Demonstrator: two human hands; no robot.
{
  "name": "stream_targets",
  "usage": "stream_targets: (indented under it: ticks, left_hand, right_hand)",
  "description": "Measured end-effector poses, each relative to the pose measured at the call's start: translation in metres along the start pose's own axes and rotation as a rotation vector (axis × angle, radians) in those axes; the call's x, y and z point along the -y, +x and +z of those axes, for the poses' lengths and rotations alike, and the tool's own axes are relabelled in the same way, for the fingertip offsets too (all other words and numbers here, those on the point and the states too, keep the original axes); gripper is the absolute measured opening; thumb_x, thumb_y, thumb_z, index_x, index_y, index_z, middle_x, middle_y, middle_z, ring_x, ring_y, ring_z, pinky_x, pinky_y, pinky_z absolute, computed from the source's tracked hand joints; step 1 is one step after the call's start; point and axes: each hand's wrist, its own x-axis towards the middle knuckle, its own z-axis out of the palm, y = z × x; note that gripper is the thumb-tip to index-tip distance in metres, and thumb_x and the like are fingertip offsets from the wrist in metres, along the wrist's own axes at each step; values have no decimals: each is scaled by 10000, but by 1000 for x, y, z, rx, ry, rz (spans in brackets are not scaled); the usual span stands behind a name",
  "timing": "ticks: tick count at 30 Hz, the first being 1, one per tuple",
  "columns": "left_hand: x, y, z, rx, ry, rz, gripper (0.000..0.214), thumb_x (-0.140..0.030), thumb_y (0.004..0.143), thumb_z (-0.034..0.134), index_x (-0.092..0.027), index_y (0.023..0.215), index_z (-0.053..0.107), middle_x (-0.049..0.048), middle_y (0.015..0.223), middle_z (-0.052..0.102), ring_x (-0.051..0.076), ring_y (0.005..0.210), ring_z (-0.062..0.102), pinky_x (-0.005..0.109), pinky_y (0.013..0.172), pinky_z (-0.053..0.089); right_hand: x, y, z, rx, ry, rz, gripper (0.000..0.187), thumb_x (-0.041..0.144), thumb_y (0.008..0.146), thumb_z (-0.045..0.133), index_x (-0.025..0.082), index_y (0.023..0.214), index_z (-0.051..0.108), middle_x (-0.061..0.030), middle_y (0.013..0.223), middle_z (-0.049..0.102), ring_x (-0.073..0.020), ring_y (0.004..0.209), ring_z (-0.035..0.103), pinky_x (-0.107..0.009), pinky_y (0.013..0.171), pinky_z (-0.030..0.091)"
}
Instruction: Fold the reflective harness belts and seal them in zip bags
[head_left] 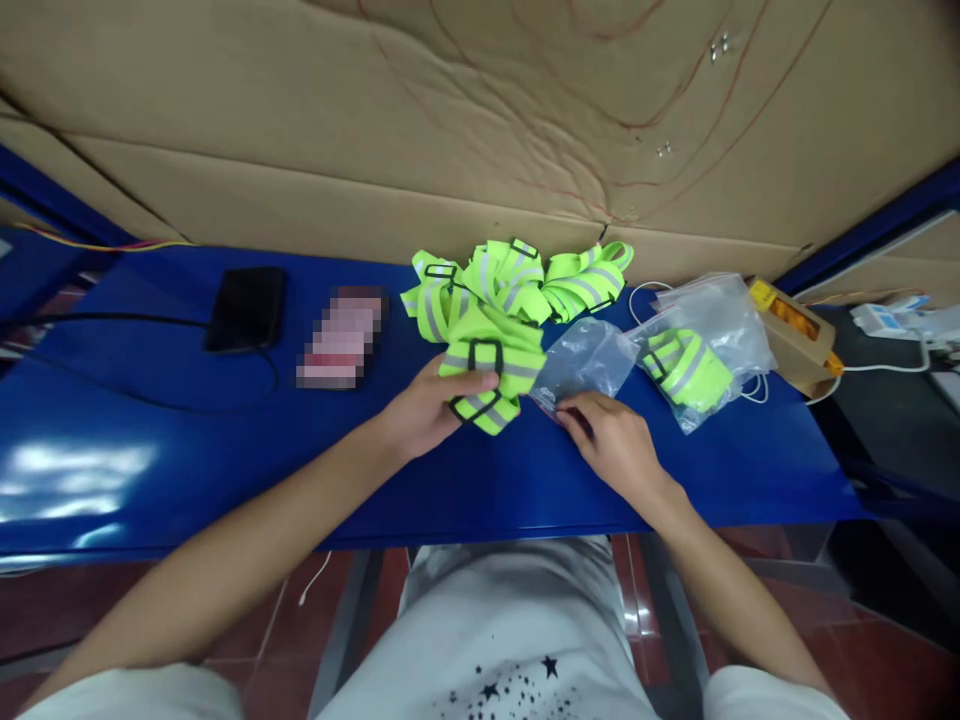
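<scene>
My left hand (420, 412) is closed around a folded reflective belt (514, 362), bright yellow-green with a grey stripe and black buckles; the thumb presses on its front. To the right, my right hand (616, 440) pinches the near edge of a clear plastic bag (589, 358) that lies flat on the blue table (480, 490). The bag looks empty, and its mouth is hard to make out. Behind the left hand several more rolled yellow-green belts (504, 275) are heaped against the cardboard. One bagged belt (686, 368) lies right of the right hand.
More clear bags (724, 315) lie at the right, beside an open cardboard box (799, 340) with orange contents and a white cable. A blurred pink object (345, 338) and a black device (246, 308) with cords are at the left. A cardboard wall (300, 130) closes off the back.
</scene>
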Motion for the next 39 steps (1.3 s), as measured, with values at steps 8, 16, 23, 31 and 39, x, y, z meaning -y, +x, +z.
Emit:
stream_targets:
  ticks: [8, 16, 23, 31, 39]
  left_hand:
    - [24, -10, 6, 269, 158, -305, 486, -158, 597, 980, -165, 1041, 780, 16, 916, 793, 135, 797, 721, 218, 725, 586]
    - [23, -13, 8, 339, 164, -354, 534, -167, 575, 982, -149, 1059, 756, 15, 932, 773, 139, 821, 698, 250, 769, 568]
    - [28, -13, 10, 211, 170, -421, 673, -144, 533, 998, -163, 1139, 707, 22, 993, 773, 169, 895, 720, 295, 826, 578]
    - [27, -16, 15, 157, 122, -383, 739, -96, 495, 999, -196, 1160, 691, 12, 1022, 771, 177, 937, 713, 300, 848, 564]
    - [29, -15, 12, 269, 219, -377, 603, -144, 571, 976, -181, 1128, 749, 36, 1022, 786, 189, 912, 719, 304, 856, 547]
  right_hand:
    - [-7, 1, 1, -91, 46, 8, 216, 186, 1016, 536, 187, 1124, 723, -95, 1081, 779, -271, 967, 727, -377, 840, 527]
    - [-5, -3, -1, -114, 148, -15, 218, 187, 1017, 564, 178, 1110, 760, -98, 1061, 775, -284, 997, 722, -400, 848, 536]
    - [3, -6, -11, -353, 276, -98, 204, 207, 1019, 630, 160, 1138, 790, -99, 1021, 735, -197, 941, 687, -325, 847, 549]
    - [-8, -14, -7, -321, -65, -324, 329, 57, 1012, 482, 143, 1175, 754, -94, 947, 758, -219, 854, 668, -376, 744, 472]
    - [-12, -12, -13, -319, 442, -164, 169, 203, 1011, 635, 226, 1093, 781, -31, 932, 785, -167, 798, 715, -320, 734, 553]
